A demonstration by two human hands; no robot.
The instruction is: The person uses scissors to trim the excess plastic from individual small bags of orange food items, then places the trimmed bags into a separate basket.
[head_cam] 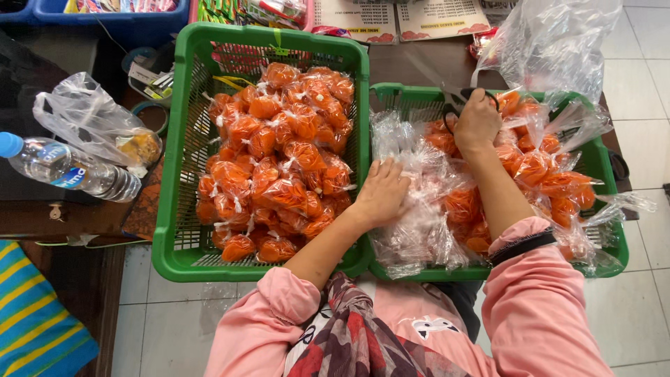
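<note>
At three o'clock, right hand (477, 120) is closed on black scissors (455, 101) over the right basket (606, 160); left hand (382, 192) lies flat, gripping nothing, on clear bags (415, 209). Steady them, I'd say.

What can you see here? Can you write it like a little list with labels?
Place: two green baskets side by side on a table
Left basket: piled with tied orange snack packets
Right basket: orange packets in loose, untied clear bags
Left hand: resting on the clear bags
Right hand: holding black scissors
Nearby: water bottle, crumpled plastic bag
</note>
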